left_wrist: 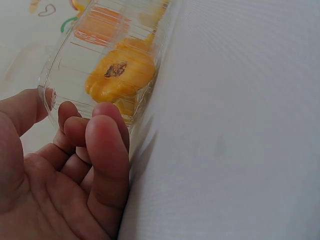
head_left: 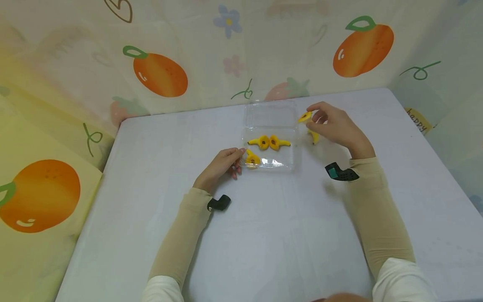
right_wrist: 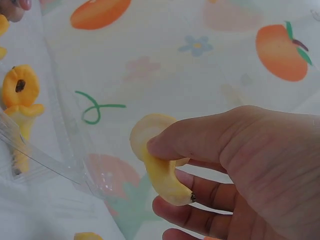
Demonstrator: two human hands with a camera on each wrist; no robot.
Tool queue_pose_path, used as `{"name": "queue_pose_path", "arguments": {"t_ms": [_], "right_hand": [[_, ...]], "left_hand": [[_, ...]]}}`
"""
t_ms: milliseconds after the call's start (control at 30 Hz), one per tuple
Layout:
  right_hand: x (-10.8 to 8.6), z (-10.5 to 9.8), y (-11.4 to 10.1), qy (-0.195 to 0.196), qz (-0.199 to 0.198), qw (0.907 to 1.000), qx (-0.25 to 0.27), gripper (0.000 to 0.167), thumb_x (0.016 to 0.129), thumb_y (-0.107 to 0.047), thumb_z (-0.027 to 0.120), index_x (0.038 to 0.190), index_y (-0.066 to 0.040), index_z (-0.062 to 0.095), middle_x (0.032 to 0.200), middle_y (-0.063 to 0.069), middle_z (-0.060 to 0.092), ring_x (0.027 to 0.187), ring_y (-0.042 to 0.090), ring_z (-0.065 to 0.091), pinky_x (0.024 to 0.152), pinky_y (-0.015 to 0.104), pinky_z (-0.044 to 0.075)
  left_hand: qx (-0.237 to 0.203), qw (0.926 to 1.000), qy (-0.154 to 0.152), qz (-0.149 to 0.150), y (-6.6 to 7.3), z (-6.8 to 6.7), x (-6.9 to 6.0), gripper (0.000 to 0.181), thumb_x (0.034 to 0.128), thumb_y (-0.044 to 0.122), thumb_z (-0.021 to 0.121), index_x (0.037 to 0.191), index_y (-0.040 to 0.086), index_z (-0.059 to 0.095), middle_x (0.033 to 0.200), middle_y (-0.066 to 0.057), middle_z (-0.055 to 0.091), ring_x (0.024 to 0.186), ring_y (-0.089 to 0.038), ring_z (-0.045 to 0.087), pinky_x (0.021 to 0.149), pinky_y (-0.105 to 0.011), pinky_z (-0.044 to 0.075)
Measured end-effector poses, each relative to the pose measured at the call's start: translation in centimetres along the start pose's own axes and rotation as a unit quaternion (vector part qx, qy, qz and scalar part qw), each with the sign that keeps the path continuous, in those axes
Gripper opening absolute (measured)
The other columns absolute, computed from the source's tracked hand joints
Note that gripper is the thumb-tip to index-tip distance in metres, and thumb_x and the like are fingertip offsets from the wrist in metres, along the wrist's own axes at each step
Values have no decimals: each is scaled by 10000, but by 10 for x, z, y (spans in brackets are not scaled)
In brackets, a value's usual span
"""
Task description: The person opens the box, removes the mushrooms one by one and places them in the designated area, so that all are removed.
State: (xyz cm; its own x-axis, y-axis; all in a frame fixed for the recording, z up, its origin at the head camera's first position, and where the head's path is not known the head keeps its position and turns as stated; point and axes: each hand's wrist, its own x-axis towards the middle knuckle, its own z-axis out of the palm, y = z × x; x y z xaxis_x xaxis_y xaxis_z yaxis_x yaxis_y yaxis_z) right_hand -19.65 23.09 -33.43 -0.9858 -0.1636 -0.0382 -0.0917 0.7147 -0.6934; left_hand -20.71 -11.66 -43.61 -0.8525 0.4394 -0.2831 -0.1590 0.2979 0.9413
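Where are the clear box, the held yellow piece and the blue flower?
Clear box [head_left: 280, 157]: head view, bare front part.
Held yellow piece [right_wrist: 161, 176]: right wrist view, curved stem.
Blue flower [head_left: 228, 22]: head view, yellow centre.

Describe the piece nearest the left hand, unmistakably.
On the white table, find the clear plastic container. In its near-left corner, by the left hand, lies a yellow banana-shaped piece. Its stem points toward the far side; both neighbours lie sideways.

Small curved yellow pieces [head_left: 279, 143], orange round ends spotted dark brown. Clear plastic box [head_left: 270, 115]; flat white table [head_left: 271, 239]. Cream cloth backdrop [head_left: 200, 29], orange-fruit print.
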Motion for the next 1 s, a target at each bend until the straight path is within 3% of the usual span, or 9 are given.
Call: {"name": "queue_pose_path", "arguments": {"t_ms": [200,467,700,1000], "right_hand": [[-1,-5,3,-43,187,9998,46,481,992,-318,608,1420,-125,501,1236,173,581,1112,311,515,680,326,483],[-1,-10,10,98,436,9990,62,510,1002,-335,591,1444,-107,476,1264,198,564,1170,338,511,842,380,455],[0,-14,14,50,709,9972,214,544,1011,-360,574,1478,-119,438,1291,194,531,1110,319,533,767,297,480],[-1,-19,24,97,742,9969,222,562,1011,-379,574,1482,-104,437,1292,207,521,1156,348,507,868,410,458]], "left_hand": [[11,10000,9,14,0,0,0,436,1053,377,521,752,67,469,648,-29,557,587,-150,570,480,-235,526],[59,10000,49,26,0,1,-1,430,1051,384,523,751,81,472,646,-19,558,585,-147,572,482,-234,524],[100,9999,78,-63,0,1,0,428,1048,398,524,758,85,485,653,-18,571,597,-142,570,494,-231,526],[144,9997,103,-187,2,0,-2,432,1038,448,529,782,101,498,673,-18,574,625,-151,575,519,-235,537]]}}
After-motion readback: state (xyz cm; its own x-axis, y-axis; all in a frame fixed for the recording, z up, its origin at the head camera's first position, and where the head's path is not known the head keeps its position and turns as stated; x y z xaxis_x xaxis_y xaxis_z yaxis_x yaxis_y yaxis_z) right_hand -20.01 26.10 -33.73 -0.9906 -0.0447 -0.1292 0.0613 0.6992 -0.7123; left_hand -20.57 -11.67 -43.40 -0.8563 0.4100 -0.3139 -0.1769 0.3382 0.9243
